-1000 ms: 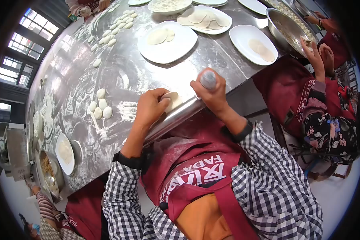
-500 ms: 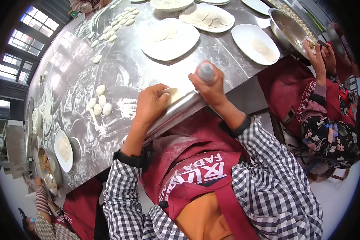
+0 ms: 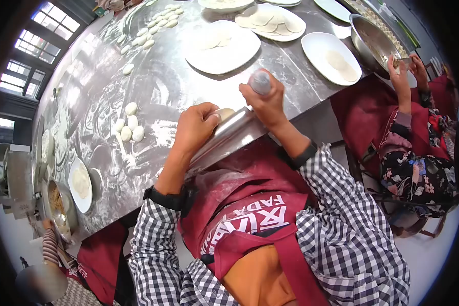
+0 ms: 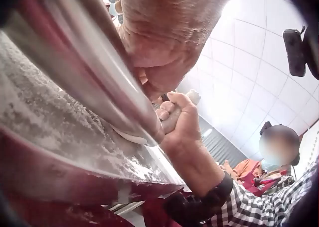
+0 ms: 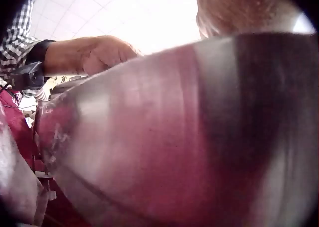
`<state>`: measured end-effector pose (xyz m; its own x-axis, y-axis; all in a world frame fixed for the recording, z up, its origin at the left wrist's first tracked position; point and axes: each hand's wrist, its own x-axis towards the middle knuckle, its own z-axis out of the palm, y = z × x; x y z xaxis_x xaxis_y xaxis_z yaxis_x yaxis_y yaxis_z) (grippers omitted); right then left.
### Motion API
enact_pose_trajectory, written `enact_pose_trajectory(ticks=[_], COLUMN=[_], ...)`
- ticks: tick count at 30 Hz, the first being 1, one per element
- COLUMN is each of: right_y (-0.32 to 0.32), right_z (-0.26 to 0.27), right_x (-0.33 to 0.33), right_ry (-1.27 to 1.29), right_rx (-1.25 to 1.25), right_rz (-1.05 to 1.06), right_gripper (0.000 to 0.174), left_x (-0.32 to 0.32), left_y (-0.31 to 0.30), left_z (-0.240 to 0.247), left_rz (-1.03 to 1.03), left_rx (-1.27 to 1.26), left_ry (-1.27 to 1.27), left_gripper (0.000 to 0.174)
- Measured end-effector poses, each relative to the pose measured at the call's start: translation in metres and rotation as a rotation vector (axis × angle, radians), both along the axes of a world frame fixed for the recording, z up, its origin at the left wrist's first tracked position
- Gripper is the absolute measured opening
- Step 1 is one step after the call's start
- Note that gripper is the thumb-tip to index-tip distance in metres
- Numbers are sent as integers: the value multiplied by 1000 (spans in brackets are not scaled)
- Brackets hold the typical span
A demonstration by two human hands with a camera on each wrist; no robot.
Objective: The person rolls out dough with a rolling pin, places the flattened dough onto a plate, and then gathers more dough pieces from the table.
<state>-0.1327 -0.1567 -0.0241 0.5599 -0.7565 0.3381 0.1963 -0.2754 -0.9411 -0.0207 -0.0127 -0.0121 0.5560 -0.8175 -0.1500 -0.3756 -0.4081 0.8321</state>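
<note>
My left hand [image 3: 196,125] pinches the edge of a flat round of dough [image 3: 226,113] between thumb and fingers near the table's front edge. My right hand [image 3: 268,104] grips a rolling pin [image 3: 260,82] in a fist, its grey rounded end poking out above the thumb. A shiny metal cylinder [image 4: 107,62] runs between my hands and fills much of both wrist views. Part of the dough round is hidden by the left fingers. In the left wrist view, the right fist [image 4: 179,120] shows beyond the cylinder.
Small dough pieces [image 3: 132,122] lie left of my left hand. White plates [image 3: 199,58] with flat wrappers stand ahead. A steel bowl [image 3: 375,43] is at right, by another person's hands [image 3: 403,81]. Another bowl [image 3: 69,219] sits at left. Flour coats the metal table [image 3: 160,66].
The right fist has shifted slightly up and left. The dough round shows narrower between hand and cylinder. The other person's hands at right have moved, and a head appears at lower left.
</note>
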Motion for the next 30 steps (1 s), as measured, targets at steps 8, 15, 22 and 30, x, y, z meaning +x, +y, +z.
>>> enact_pose_trajectory(ticks=[8,15,22,30], right_y=[11,1,19,2], right_z=[4,14,13,16], right_x=[-33,10,-51,17], right_ry=[8,-67,5,-57], right_rx=[12,-64,8,-135], right_rz=[-2,-19,-6,-71], right_gripper=[19,18,19,20], left_x=[3,9,4,1], left_y=[5,-5,8,-2], left_z=[-4,-5,14,9], left_rz=[-38,29,74,39], left_rx=[-46,-49,-61,-64], left_ry=[151,72,462,91], left_gripper=[21,22,17,26])
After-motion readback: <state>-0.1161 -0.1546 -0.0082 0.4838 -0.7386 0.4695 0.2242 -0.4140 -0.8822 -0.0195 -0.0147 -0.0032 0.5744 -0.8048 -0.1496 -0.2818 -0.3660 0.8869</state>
